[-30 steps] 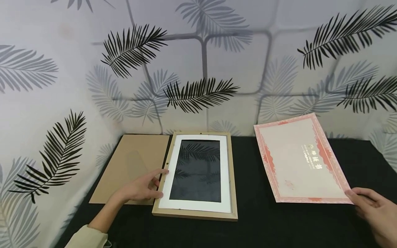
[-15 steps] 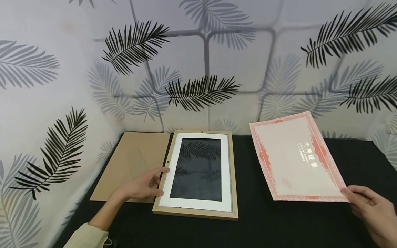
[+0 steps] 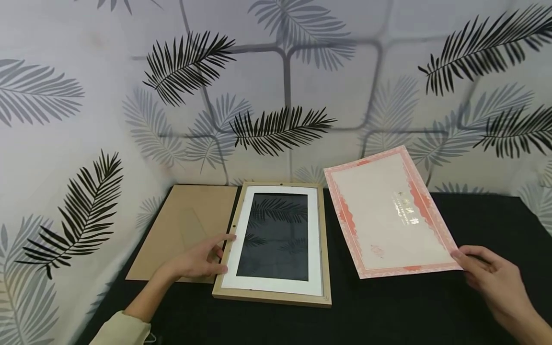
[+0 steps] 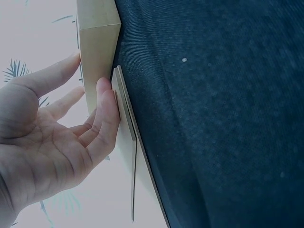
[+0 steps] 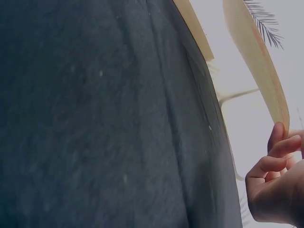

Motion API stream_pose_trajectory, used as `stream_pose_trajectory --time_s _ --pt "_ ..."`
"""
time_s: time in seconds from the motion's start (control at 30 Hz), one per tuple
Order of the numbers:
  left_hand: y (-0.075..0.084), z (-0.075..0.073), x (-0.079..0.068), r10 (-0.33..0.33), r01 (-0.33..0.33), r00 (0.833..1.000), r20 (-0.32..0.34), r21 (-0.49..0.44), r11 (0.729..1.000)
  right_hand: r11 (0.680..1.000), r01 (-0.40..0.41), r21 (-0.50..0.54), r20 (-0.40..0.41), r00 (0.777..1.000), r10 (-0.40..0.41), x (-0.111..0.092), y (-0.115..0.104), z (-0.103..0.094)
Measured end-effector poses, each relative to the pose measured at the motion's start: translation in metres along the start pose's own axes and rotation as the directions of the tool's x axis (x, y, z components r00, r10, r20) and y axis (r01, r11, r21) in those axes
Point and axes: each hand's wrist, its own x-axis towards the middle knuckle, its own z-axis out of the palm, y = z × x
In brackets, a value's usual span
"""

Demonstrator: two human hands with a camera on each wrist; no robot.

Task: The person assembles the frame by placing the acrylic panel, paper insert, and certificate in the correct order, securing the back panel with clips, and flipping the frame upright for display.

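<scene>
A wooden picture frame (image 3: 326, 268) lies on the black cloth, with a white mat (image 3: 280, 286) around a dark window. The left hand (image 3: 196, 261) rests at the frame's left edge, thumb and index fingertip touching the top of it; its other fingers sit lower, beside the frame's side in the left wrist view. Between thumb and fingers, the right hand (image 3: 491, 275) pinches the lower right corner of a certificate (image 3: 388, 215) with a pink border and gold lettering. The sheet is raised and tilted, just right of the frame, and looks slightly bowed in the right wrist view.
Left of the frame lies a brown backing board (image 3: 159, 230) with a narrow stand flap (image 3: 192, 227) on it, partly behind the left hand. Black cloth (image 3: 388, 311) covers the table. A leaf-patterned curtain (image 3: 276, 86) hangs behind and along the left.
The right hand has moved left with the certificate, bringing it close to the frame's right side. The left hand and the frame have stayed in place.
</scene>
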Motion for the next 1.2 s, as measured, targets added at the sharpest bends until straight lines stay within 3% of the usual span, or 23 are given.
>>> stream_pose_trajectory --time_s 0.2,0.53,0.87,1.2 --pt "0.002 -0.001 0.000 -0.006 0.006 1.000 0.003 -0.025 1.000 0.993 0.036 0.108 0.058 0.997 -0.042 0.001 -0.008 0.010" --pt "0.000 -0.001 0.001 -0.023 0.022 1.000 -0.007 -0.012 1.000 0.976 0.012 0.217 0.167 0.985 -0.049 0.000 -0.023 0.023" --pt "0.001 0.000 0.002 -0.018 0.018 1.000 -0.017 0.013 1.000 0.977 0.061 0.203 0.209 0.972 -0.104 0.001 -0.034 0.041" --pt "0.003 0.000 0.001 -0.068 0.067 0.997 -0.020 -0.048 0.997 0.981 0.074 0.179 0.246 0.962 -0.117 0.000 -0.045 0.073"
